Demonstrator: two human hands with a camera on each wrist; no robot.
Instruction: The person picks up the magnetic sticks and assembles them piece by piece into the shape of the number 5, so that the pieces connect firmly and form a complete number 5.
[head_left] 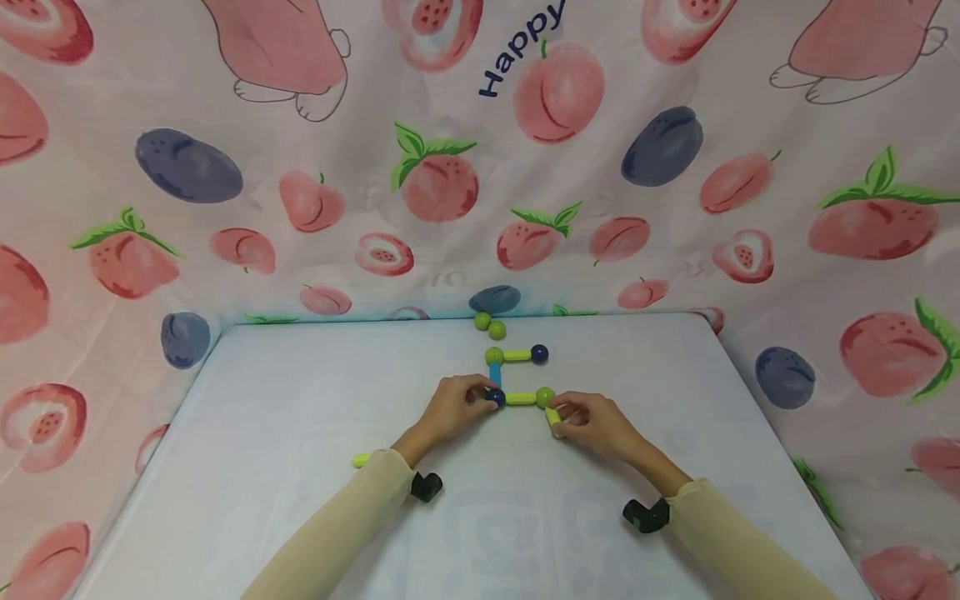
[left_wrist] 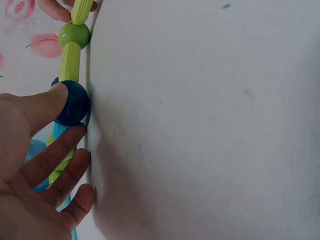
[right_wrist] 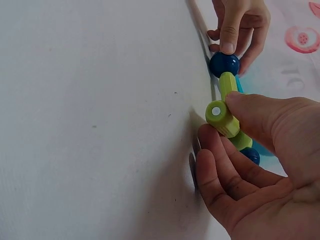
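A figure of magnetic rods and balls lies on the white table (head_left: 300, 433). My left hand (head_left: 480, 392) pinches its dark blue ball (head_left: 495, 397) (left_wrist: 74, 102), thumb and forefinger either side. From that ball a yellow-green rod (head_left: 521, 398) (left_wrist: 70, 61) runs to a green ball (head_left: 545, 397) (left_wrist: 74, 35). My right hand (head_left: 561, 421) (right_wrist: 220, 117) pinches another yellow-green rod (head_left: 553, 417) (right_wrist: 222, 119), its end against the green ball. A blue rod (head_left: 495, 375) leads back to a green ball (head_left: 493, 356), a short rod and a second dark blue ball (head_left: 539, 353).
Two loose green balls (head_left: 489, 325) sit by the table's far edge. A spare yellow-green rod (head_left: 362, 459) peeks out beside my left forearm. A peach-print cloth (head_left: 450, 167) hangs behind and along both sides of the table.
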